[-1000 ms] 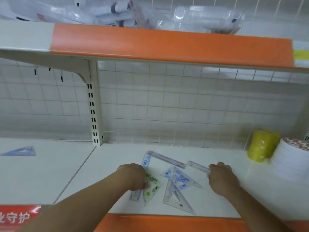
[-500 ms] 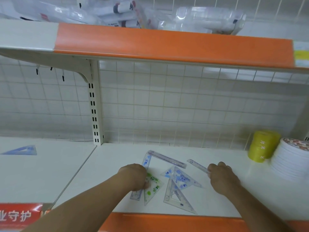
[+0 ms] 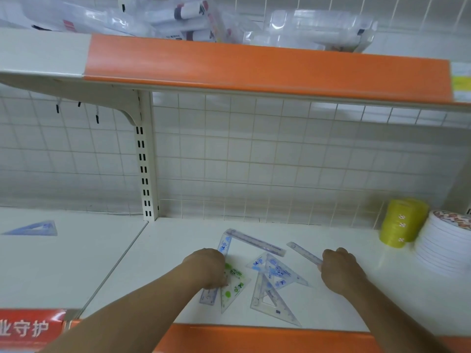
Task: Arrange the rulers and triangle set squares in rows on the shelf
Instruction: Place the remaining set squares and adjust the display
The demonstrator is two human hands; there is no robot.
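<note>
Right hand (image 3: 341,272) is wrapped round the near end of a clear ruler (image 3: 304,253) at mid-shelf (image 3: 356,301) — left hand (image 3: 206,267) is laid on the green set square (image 3: 235,284), grip can't be told. Thin, light, slippery plastic, best pinched at an edge

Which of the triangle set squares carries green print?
The green-printed set square by the left hand; the blue-printed set square and the clear set square beside it show no green.
</note>
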